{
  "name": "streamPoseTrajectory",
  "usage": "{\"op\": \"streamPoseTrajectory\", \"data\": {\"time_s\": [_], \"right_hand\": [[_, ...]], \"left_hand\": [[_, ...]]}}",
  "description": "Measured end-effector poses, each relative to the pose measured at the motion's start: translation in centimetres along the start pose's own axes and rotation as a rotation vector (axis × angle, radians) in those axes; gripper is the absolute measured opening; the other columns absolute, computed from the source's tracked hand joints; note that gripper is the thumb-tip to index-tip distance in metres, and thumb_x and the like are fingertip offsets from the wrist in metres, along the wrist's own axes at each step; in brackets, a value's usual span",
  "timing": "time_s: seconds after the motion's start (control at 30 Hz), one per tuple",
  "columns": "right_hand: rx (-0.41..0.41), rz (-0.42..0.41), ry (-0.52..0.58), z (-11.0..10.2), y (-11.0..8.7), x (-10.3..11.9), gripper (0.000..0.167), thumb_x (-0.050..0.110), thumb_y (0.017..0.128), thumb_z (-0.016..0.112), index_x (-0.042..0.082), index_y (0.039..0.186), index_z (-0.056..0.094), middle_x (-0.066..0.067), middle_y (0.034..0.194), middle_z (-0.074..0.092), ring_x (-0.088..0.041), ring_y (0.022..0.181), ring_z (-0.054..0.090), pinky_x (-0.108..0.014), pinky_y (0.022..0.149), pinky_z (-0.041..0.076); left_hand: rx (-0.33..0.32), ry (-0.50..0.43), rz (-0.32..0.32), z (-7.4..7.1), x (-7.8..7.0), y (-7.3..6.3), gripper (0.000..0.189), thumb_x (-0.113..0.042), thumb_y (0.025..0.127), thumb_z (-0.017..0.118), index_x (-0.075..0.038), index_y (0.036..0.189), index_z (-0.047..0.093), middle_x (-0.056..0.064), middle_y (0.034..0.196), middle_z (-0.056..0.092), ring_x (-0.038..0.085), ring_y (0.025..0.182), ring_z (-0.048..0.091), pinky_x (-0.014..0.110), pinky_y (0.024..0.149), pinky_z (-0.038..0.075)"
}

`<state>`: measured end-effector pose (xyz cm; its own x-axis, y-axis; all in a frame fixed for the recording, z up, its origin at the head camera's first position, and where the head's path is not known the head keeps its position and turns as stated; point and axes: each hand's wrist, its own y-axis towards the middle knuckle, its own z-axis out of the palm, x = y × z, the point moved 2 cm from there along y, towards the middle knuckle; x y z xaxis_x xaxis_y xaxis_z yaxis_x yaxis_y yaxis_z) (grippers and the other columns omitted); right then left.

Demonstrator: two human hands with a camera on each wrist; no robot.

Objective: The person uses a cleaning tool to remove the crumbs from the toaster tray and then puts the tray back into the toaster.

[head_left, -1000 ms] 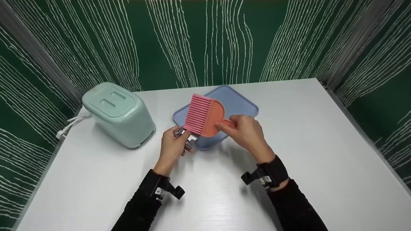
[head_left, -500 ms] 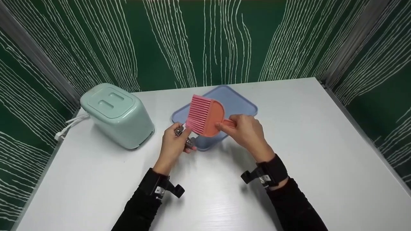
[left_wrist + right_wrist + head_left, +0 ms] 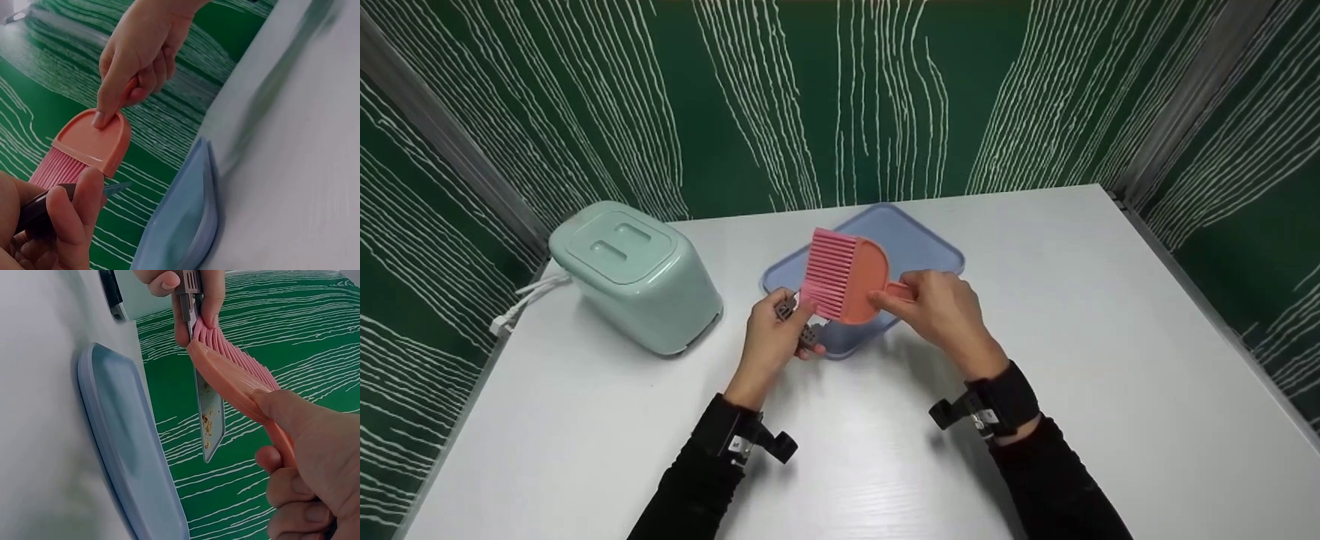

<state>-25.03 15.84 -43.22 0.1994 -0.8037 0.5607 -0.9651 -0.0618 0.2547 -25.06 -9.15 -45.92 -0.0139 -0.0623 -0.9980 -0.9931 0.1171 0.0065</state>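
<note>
My right hand (image 3: 949, 311) grips the short handle of an orange brush (image 3: 868, 281), thumb laid along its base. The pink bristles (image 3: 829, 270) point left, their lower corner at my left thumb. My left hand (image 3: 769, 337) pinches the grey slotted end (image 3: 810, 334) of a thin crumb tray. In the right wrist view the metal crumb tray (image 3: 211, 422) shows brown crumbs on its surface, with bristles meeting it near the grey end. From the head, the brush hides most of that tray. Both hands are held above the table, before a blue serving tray (image 3: 915, 240).
A mint-green toaster (image 3: 649, 281) with a lid stands at the left of the white table (image 3: 1080, 337). Its white cord and plug (image 3: 506, 319) lie at the table's left edge. Green walls (image 3: 735, 97) with white streaks enclose the back and sides.
My left hand has shifted slightly right, and the lower bristles now splay at its thumb. The brush stays nearly in place in my right hand.
</note>
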Motion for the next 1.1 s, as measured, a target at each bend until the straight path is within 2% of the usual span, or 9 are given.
{"op": "streamPoseTrajectory", "data": {"time_s": [0.23, 0.47, 0.77, 0.93, 1.1], "right_hand": [[-0.006, -0.005, 0.004, -0.1, 0.2, -0.5, 0.059, 0.058, 0.091, 0.080, 0.021, 0.064, 0.043, 0.008, 0.058, 0.038, -0.011, 0.057, 0.040, -0.029, 0.054, 0.028], [-0.019, 0.004, -0.015, -0.2, 0.4, -1.1, 0.058, 0.057, 0.091, 0.081, 0.021, 0.063, 0.044, 0.008, 0.058, 0.039, -0.012, 0.058, 0.041, -0.030, 0.053, 0.030], [-0.063, 0.003, -0.064, -0.6, 0.4, -1.9, 0.060, 0.056, 0.092, 0.080, 0.021, 0.064, 0.040, 0.008, 0.059, 0.034, -0.013, 0.058, 0.037, -0.030, 0.053, 0.027], [-0.072, 0.012, -0.068, -0.7, 0.4, -2.2, 0.059, 0.056, 0.092, 0.079, 0.021, 0.064, 0.042, 0.008, 0.058, 0.036, -0.014, 0.058, 0.040, -0.030, 0.053, 0.029], [-0.079, 0.017, -0.060, -0.7, 0.5, -2.4, 0.060, 0.057, 0.092, 0.080, 0.021, 0.064, 0.040, 0.008, 0.059, 0.034, -0.014, 0.058, 0.039, -0.030, 0.053, 0.027]], "left_hand": [[-0.012, 0.012, 0.004, 0.1, 0.1, 0.4, 0.027, -0.018, 0.107, 0.067, -0.006, 0.092, 0.048, 0.005, 0.072, 0.061, 0.016, 0.051, 0.073, 0.022, 0.042, 0.051], [-0.006, 0.025, 0.019, 0.2, 0.1, 0.6, 0.026, -0.015, 0.107, 0.065, -0.008, 0.092, 0.046, 0.004, 0.065, 0.058, 0.016, 0.051, 0.073, 0.022, 0.042, 0.051], [-0.027, 0.058, 0.038, -0.2, -0.2, 0.5, 0.020, -0.010, 0.105, 0.062, -0.007, 0.092, 0.048, 0.003, 0.064, 0.056, 0.016, 0.051, 0.073, 0.024, 0.041, 0.051], [-0.029, 0.080, 0.049, -0.4, -0.2, 0.5, 0.023, -0.010, 0.104, 0.063, -0.009, 0.088, 0.046, 0.002, 0.065, 0.054, 0.016, 0.049, 0.072, 0.026, 0.041, 0.052], [-0.031, 0.118, 0.076, -0.6, -0.4, 0.6, 0.024, -0.010, 0.103, 0.063, -0.009, 0.087, 0.046, 0.004, 0.065, 0.058, 0.016, 0.047, 0.071, 0.027, 0.040, 0.052]]}}
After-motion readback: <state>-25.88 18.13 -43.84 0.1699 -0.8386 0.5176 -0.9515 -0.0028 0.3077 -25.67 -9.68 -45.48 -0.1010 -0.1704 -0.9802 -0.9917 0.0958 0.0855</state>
